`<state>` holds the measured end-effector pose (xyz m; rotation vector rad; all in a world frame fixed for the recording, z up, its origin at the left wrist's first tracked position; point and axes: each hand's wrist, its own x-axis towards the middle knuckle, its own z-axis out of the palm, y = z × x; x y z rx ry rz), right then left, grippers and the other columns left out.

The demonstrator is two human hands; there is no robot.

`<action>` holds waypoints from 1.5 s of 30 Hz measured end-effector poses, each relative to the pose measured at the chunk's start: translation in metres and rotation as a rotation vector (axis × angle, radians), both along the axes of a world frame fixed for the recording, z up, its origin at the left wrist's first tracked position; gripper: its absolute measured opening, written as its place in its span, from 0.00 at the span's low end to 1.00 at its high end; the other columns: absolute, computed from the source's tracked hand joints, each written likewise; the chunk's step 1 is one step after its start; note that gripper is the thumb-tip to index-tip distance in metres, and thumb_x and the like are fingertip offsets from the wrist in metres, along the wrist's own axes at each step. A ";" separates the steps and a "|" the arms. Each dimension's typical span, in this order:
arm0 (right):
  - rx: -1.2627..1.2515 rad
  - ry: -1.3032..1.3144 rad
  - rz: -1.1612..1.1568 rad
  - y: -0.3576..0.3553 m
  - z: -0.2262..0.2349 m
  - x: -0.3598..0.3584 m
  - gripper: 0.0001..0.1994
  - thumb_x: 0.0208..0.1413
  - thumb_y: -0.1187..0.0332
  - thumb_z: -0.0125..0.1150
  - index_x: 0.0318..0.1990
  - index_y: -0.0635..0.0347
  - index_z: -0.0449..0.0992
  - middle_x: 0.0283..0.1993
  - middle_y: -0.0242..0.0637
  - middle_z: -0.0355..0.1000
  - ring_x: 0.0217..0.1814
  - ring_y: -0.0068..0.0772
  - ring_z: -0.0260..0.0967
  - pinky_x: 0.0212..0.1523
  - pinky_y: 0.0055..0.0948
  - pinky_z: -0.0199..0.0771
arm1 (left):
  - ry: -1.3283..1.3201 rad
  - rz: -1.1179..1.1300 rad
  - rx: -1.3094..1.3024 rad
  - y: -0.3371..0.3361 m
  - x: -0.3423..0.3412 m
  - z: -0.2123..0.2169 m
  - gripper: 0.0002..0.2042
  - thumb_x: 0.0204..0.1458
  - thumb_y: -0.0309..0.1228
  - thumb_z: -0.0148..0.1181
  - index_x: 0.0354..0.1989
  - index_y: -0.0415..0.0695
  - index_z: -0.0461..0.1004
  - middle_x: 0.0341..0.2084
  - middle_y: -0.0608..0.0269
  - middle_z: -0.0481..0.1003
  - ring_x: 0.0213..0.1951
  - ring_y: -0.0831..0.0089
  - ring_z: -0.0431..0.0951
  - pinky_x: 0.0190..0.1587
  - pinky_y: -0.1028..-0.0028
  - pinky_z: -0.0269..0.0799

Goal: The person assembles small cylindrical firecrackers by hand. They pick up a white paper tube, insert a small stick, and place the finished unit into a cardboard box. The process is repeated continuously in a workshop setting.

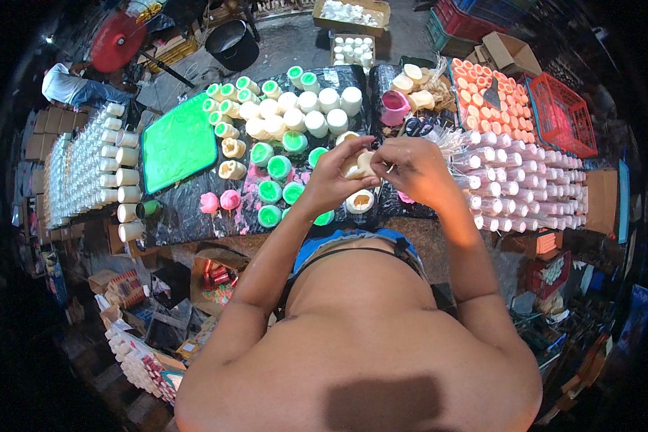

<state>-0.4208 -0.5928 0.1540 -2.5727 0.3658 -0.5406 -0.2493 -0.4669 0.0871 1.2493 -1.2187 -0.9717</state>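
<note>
My left hand (pixel 336 175) and my right hand (pixel 412 168) meet above the black-covered table (pixel 187 212), both pinching one small cream-coloured wax piece (pixel 358 165). The fingers of both hands close around it. Below the hands stand green-filled round moulds (pixel 270 191) and a cream-filled mould (pixel 359 202). White cylindrical candles (pixel 317 101) stand in rows behind them.
A flat green tray (pixel 178 142) lies at left, beside two pink wax pieces (pixel 219 201). Rows of clear tubes (pixel 525 183) fill the right; orange pieces (pixel 482 93), a red crate (pixel 563 115), a pink cup (pixel 394 108) and scissors (pixel 416 127) lie behind. White jars (pixel 93 165) line the far left.
</note>
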 end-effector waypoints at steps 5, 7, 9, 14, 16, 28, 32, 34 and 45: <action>-0.063 0.015 -0.005 -0.019 0.000 -0.002 0.10 0.48 0.67 0.72 0.39 0.55 0.83 0.31 0.35 0.77 0.31 0.41 0.74 0.34 0.38 0.74 | 0.165 0.074 -0.034 -0.012 -0.004 -0.004 0.29 0.55 0.27 0.72 0.63 0.42 0.65 0.49 0.56 0.77 0.52 0.72 0.78 0.55 0.70 0.76; 0.085 -0.091 -0.209 -0.019 0.021 -0.006 0.12 0.51 0.63 0.73 0.41 0.54 0.83 0.33 0.35 0.78 0.33 0.41 0.76 0.34 0.40 0.74 | 0.187 0.142 -0.026 -0.015 0.000 -0.016 0.19 0.64 0.30 0.62 0.60 0.44 0.65 0.48 0.58 0.76 0.53 0.70 0.79 0.54 0.68 0.78; 0.063 -0.146 -0.375 -0.026 0.027 -0.013 0.14 0.56 0.58 0.72 0.47 0.52 0.84 0.27 0.36 0.75 0.29 0.34 0.74 0.30 0.37 0.71 | 0.625 0.281 0.070 -0.021 0.000 -0.025 0.15 0.68 0.34 0.56 0.60 0.45 0.65 0.48 0.57 0.76 0.53 0.67 0.79 0.53 0.65 0.80; 0.348 -0.070 -0.527 -0.006 0.005 -0.018 0.09 0.59 0.63 0.69 0.42 0.55 0.83 0.20 0.36 0.65 0.22 0.30 0.65 0.26 0.34 0.63 | 1.373 0.308 0.292 -0.031 -0.002 -0.053 0.21 0.74 0.45 0.37 0.62 0.43 0.67 0.52 0.48 0.77 0.50 0.56 0.82 0.52 0.55 0.84; 0.306 -0.048 -0.475 0.011 -0.007 -0.012 0.08 0.56 0.64 0.70 0.41 0.54 0.83 0.24 0.37 0.69 0.24 0.35 0.70 0.26 0.35 0.67 | 1.514 0.256 0.339 -0.032 -0.001 -0.069 0.22 0.74 0.44 0.36 0.61 0.40 0.68 0.52 0.46 0.78 0.51 0.53 0.82 0.50 0.54 0.85; -0.046 -0.024 -0.468 0.039 -0.034 0.030 0.09 0.43 0.66 0.73 0.33 0.52 0.83 0.34 0.36 0.68 0.31 0.42 0.75 0.30 0.41 0.73 | 1.415 0.233 0.356 -0.034 -0.027 -0.047 0.18 0.71 0.39 0.38 0.55 0.46 0.75 0.48 0.60 0.79 0.49 0.65 0.82 0.53 0.63 0.82; -0.137 0.042 -0.485 0.036 -0.045 0.038 0.08 0.41 0.66 0.72 0.30 0.54 0.81 0.36 0.37 0.67 0.33 0.44 0.75 0.30 0.43 0.74 | 1.358 0.239 0.331 -0.036 -0.028 -0.054 0.18 0.72 0.40 0.37 0.56 0.47 0.74 0.50 0.60 0.79 0.50 0.66 0.82 0.53 0.64 0.82; -0.103 0.052 -0.473 0.038 -0.044 0.036 0.08 0.42 0.67 0.71 0.31 0.54 0.81 0.38 0.39 0.67 0.35 0.44 0.76 0.32 0.43 0.75 | 1.305 0.260 0.316 -0.034 -0.026 -0.056 0.18 0.72 0.39 0.39 0.56 0.47 0.74 0.50 0.61 0.79 0.50 0.68 0.82 0.53 0.64 0.81; 0.111 -0.247 -0.411 0.030 -0.060 0.024 0.13 0.46 0.71 0.68 0.41 0.59 0.75 0.46 0.44 0.69 0.41 0.52 0.75 0.38 0.45 0.76 | 0.998 0.565 -0.033 -0.026 -0.028 -0.018 0.22 0.72 0.40 0.47 0.66 0.42 0.52 0.59 0.52 0.66 0.59 0.63 0.72 0.60 0.65 0.73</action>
